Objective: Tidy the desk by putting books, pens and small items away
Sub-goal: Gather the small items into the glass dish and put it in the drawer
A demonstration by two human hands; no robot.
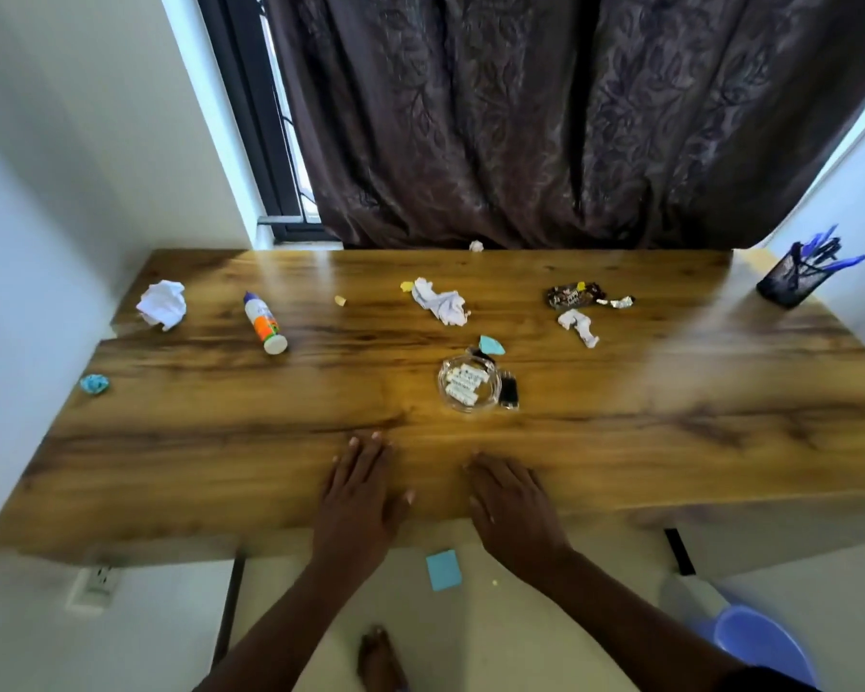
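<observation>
My left hand (358, 496) and my right hand (513, 506) lie flat with straight fingers on the front edge of the wooden desk (221, 467), holding nothing. Ahead of them stands a clear glass dish (468, 382) with small white cylinders inside and a black object (509, 392) beside it. A glue bottle (264, 323) lies on its side at the left. Crumpled white papers (162, 304) (443, 302) (579, 326), a blue paper ball (94, 384), a teal scrap (492, 345) and a dark wrapper (573, 296) are scattered about. A black mesh pen holder (792, 279) with blue pens stands at the far right.
A dark curtain (545, 117) hangs behind the desk, a window frame (256, 117) to its left. On the floor below lie a blue sticky note (443, 570) and a blue plastic bin (755, 641). A wall socket (96, 581) sits under the desk's left end.
</observation>
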